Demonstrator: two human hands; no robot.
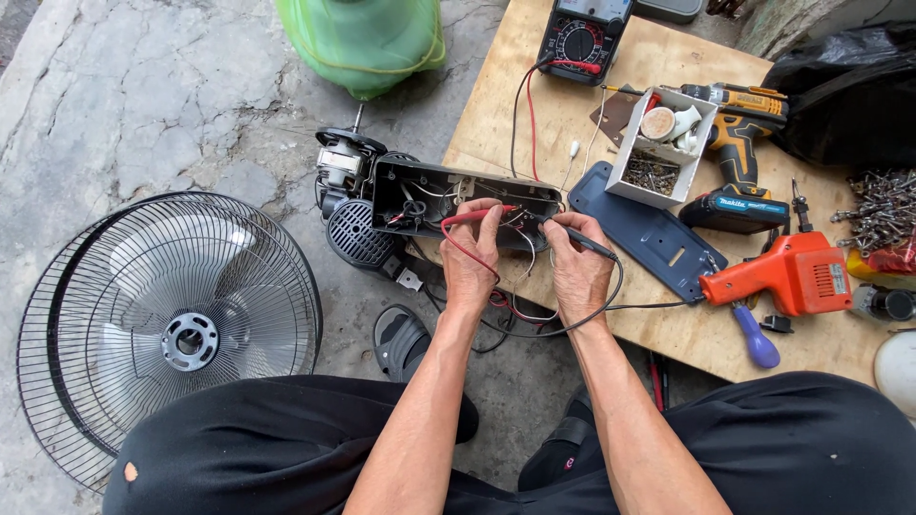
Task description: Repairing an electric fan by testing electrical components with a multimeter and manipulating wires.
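My left hand [470, 262] pinches a red test probe [469, 218], its tip inside the open black fan base housing [420, 195]. The black test probe [575, 238] is gripped in my right hand [579, 270] and rests at the housing's right end. Red and black leads run up to an analog multimeter [581, 36] at the back of the wooden board [668, 324]. A fan motor [343, 167] sits at the housing's left end, on the concrete.
Wire fan guards [172, 329] lie on the concrete at left. On the board are a blue cover plate [649, 234], a white box of parts [663, 143], a cordless drill [739, 153], an orange soldering gun [792, 277], a screwdriver [759, 343] and loose screws [883, 205]. A green bag [363, 38] stands behind.
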